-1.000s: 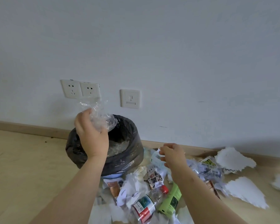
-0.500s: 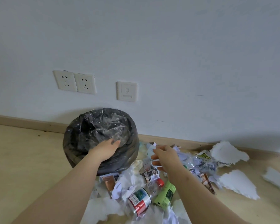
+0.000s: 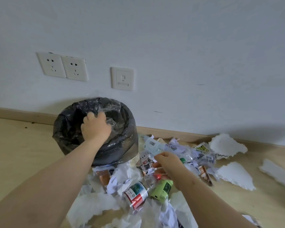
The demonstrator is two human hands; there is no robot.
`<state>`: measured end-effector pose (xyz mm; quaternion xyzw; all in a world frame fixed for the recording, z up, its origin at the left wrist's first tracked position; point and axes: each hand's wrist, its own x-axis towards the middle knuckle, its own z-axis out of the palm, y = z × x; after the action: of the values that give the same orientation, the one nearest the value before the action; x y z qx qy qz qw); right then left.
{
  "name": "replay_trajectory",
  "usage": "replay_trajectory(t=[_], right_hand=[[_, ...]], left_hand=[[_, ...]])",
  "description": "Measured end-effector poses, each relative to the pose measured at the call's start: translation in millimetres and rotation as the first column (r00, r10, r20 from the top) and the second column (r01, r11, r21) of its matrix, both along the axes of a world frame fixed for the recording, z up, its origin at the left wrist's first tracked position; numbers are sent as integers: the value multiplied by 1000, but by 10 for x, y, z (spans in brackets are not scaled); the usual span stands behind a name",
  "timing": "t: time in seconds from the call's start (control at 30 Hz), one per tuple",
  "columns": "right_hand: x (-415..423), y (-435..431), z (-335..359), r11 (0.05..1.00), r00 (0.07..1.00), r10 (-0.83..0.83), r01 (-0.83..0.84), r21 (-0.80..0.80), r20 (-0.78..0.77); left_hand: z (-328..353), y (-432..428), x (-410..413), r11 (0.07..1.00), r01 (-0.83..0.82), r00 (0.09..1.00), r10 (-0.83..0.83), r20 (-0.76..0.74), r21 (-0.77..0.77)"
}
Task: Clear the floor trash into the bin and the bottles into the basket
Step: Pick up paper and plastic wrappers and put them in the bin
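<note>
A bin (image 3: 130, 129) lined with a black bag stands against the wall. My left hand (image 3: 95, 127) is down in its mouth, fingers curled on crumpled clear plastic wrap (image 3: 111, 124). To the right of the bin lies a pile of paper and wrappers. My right hand (image 3: 169, 163) reaches into it, thumb and fingers pinched at a printed paper scrap (image 3: 146, 162). A clear bottle with a red and green label (image 3: 136, 195) and a green bottle (image 3: 162, 190) lie just below that hand. Another clear bottle with a barcode label (image 3: 152, 143) lies above it. No basket is in view.
White torn foam pieces (image 3: 225, 143) (image 3: 234, 176) (image 3: 276, 175) lie on the wooden floor to the right. White tissue and plastic (image 3: 95, 204) spread in front of the bin. Wall sockets (image 3: 62, 66) sit above the bin; a skirting board runs along the wall.
My left hand brought the clear plastic down from above the bin and now pushes it inside. My right hand dropped from the barcode bottle into the scraps. The view tilted down slightly.
</note>
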<state>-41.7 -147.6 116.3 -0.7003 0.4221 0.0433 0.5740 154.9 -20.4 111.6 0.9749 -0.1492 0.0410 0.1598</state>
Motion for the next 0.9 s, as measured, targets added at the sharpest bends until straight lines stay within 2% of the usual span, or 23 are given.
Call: replay_trajectory(t=[0.07,0.13,0.2,0.23,0.3,0.33,0.4,0.5,0.57,0.67,0.73,0.8,0.87,0.9], right_hand=[[-15,-15,46,1000,1000,-17,17,6,9],[-43,-28,99,999,999,-31,31,20,22],[-62,-34,120,998,999,-44,43,36,31],[-66,-34,113,998,998,-51,50,39,28],[-75,-27,67,997,998,-62,61,47,17],[-74,-30,42,997,998,-62,61,51,8],[-79,-33,-27,997,999,-46,47,55,-19],[-93,-57,-119,1000,999,-2,3,20,-45],[-112,-94,-143,1000,998,18,-18,-12,-65],[-144,-164,-158,996,995,49,-56,-74,-91],[-189,-219,-149,986,992,75,-89,-140,-106],[-235,-277,-135,973,988,89,-113,-203,-127],[-322,-294,-144,921,968,168,-221,-322,-186],[-368,-286,-160,858,938,239,-326,-397,-252]], left_hand=[[-8,-14,-15,995,88,981,-77,178,-56],[-33,-16,48,975,203,972,-212,100,88],[-92,5,150,941,232,967,-195,-162,248],[-110,24,177,939,233,933,-143,-329,253],[-138,21,210,973,194,780,-77,-620,122],[-165,3,199,982,166,729,-63,-682,87],[-171,-34,189,985,117,758,-5,-653,128],[-62,-136,118,972,-42,890,141,-433,231],[98,-199,-12,981,-82,951,130,-280,179],[297,-257,-302,999,-25,998,22,-66,-46],[352,-304,-533,967,23,997,-43,-72,-255],[311,-349,-805,916,113,981,-164,-103,-386],[181,-312,-1049,877,249,936,-326,-129,-411],[75,-263,-1111,866,329,898,-410,-158,-376]])
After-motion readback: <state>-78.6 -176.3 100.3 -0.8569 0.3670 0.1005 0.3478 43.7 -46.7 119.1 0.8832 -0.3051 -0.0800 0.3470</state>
